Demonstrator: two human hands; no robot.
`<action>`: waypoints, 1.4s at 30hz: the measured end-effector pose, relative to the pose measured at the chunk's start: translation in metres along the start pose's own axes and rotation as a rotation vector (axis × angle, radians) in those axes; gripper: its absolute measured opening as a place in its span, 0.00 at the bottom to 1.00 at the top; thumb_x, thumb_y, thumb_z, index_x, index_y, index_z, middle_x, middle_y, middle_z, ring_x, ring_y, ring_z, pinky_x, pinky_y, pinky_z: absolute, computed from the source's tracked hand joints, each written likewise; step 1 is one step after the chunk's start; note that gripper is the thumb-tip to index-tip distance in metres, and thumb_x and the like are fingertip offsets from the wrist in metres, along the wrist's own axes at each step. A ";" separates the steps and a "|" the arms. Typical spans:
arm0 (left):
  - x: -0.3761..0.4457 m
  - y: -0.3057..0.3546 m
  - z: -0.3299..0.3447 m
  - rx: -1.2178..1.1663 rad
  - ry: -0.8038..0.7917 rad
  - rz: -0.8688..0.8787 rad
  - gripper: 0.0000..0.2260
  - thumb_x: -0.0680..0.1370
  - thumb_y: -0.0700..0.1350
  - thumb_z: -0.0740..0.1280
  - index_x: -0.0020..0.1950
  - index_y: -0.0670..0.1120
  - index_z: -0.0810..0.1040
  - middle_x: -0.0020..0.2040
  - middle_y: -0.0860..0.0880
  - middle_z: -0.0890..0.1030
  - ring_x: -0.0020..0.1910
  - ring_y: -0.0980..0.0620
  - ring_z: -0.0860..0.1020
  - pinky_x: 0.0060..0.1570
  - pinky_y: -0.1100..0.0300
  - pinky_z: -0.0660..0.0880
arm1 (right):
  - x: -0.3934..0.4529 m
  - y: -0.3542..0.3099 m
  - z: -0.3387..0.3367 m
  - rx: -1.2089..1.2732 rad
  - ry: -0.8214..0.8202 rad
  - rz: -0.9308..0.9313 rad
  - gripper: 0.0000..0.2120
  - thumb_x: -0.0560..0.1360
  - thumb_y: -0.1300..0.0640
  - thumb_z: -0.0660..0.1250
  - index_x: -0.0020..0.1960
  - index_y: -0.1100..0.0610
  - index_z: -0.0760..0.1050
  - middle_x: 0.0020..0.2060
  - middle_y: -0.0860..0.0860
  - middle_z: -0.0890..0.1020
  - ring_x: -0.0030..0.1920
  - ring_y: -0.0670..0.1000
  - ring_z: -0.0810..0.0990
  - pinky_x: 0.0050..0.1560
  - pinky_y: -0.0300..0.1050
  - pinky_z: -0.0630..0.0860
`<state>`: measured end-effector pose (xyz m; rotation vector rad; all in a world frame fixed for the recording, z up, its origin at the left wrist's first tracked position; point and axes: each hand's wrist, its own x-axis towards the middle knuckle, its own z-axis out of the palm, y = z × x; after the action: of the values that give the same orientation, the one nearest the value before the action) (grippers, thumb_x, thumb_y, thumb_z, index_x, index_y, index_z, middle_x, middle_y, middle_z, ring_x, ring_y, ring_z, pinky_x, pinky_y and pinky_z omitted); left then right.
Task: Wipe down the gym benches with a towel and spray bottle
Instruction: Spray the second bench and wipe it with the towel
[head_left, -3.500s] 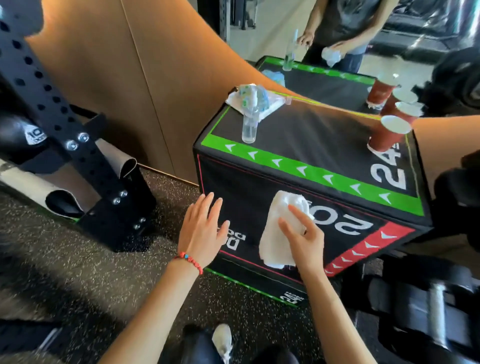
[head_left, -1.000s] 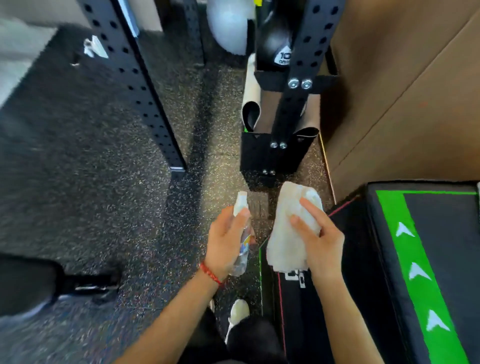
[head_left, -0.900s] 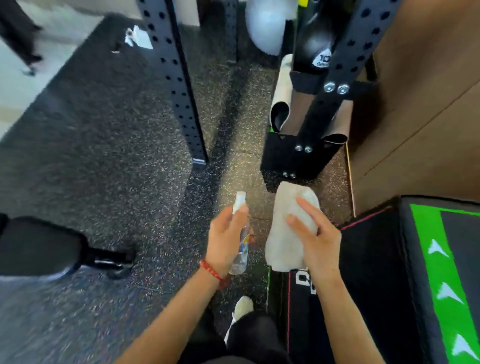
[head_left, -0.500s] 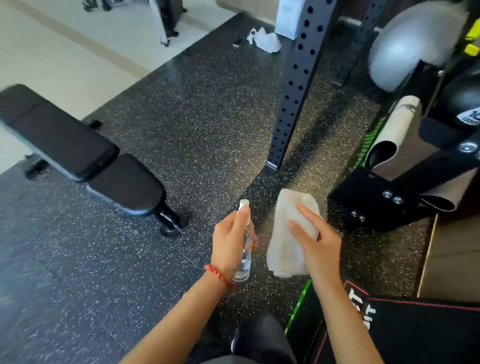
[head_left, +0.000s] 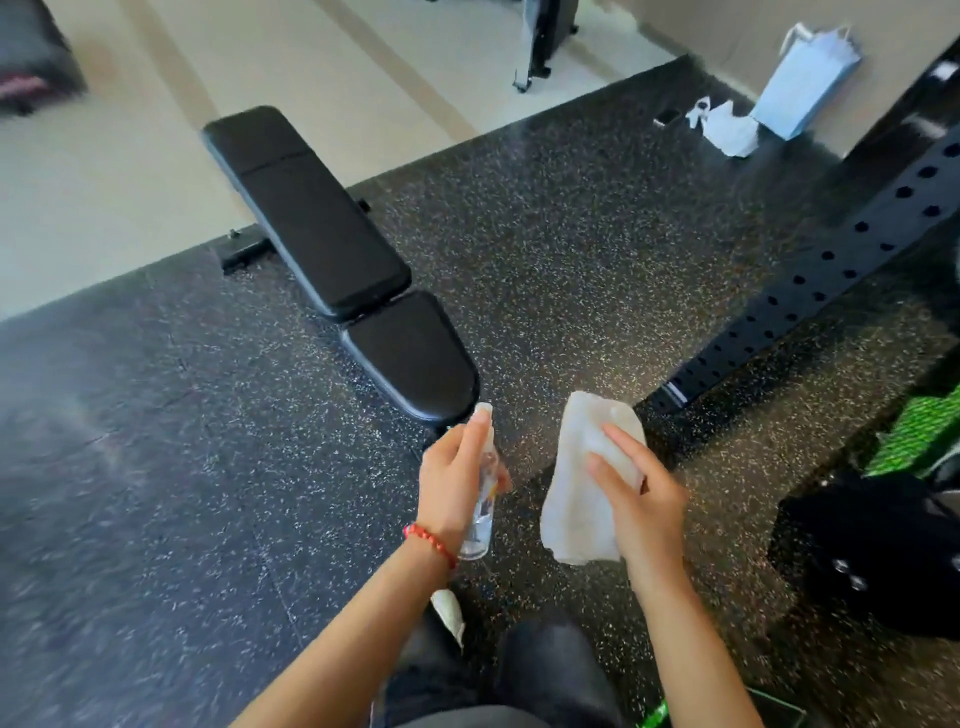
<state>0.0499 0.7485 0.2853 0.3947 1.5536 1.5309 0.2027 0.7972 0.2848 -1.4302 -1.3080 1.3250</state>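
A black padded gym bench (head_left: 332, 260) lies on the speckled rubber floor ahead of me, its seat pad nearest, just beyond my hands. My left hand (head_left: 452, 483) grips a small clear spray bottle (head_left: 482, 499) upright, its white nozzle pointing away from me toward the bench. My right hand (head_left: 644, 504) holds a folded white towel (head_left: 582, 493) that hangs down in front of my fingers. Both hands are raised side by side above the floor, a short way from the bench's near end.
A black perforated rack upright (head_left: 831, 265) runs diagonally at the right, with a black base bracket (head_left: 872, 551) and green mat edge (head_left: 919, 431) below it. A blue paper bag (head_left: 805, 83) and crumpled white paper (head_left: 727, 124) lie far right. Pale tiled floor begins behind the bench.
My view has swung left, away from the plyo box toward the gym bench, which is now centred and closer. Since 3.5 s ago my left hand took up the spray bottle; the towel stays in my right.
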 end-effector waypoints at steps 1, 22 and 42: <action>0.007 0.002 -0.008 -0.010 0.030 -0.009 0.22 0.74 0.58 0.65 0.34 0.39 0.72 0.27 0.41 0.72 0.24 0.50 0.73 0.28 0.60 0.72 | 0.003 -0.002 0.009 -0.006 -0.009 0.004 0.15 0.69 0.61 0.72 0.49 0.43 0.78 0.47 0.33 0.77 0.50 0.32 0.74 0.47 0.30 0.70; 0.208 -0.009 -0.039 0.191 0.498 -0.352 0.30 0.61 0.73 0.59 0.24 0.44 0.70 0.21 0.49 0.73 0.23 0.50 0.71 0.34 0.56 0.71 | 0.210 -0.016 0.139 -0.168 -0.355 0.082 0.14 0.69 0.57 0.73 0.45 0.39 0.78 0.50 0.33 0.77 0.49 0.26 0.72 0.44 0.23 0.70; 0.255 -0.035 -0.073 0.316 0.615 -0.505 0.28 0.73 0.61 0.60 0.16 0.47 0.67 0.18 0.52 0.73 0.24 0.50 0.71 0.30 0.58 0.66 | 0.257 -0.004 0.187 -0.199 -0.347 0.150 0.15 0.69 0.60 0.73 0.48 0.41 0.79 0.45 0.31 0.78 0.47 0.26 0.73 0.44 0.24 0.71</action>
<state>-0.1334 0.8875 0.1490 -0.3236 2.1734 1.0497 0.0004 1.0310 0.2106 -1.5017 -1.6210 1.6358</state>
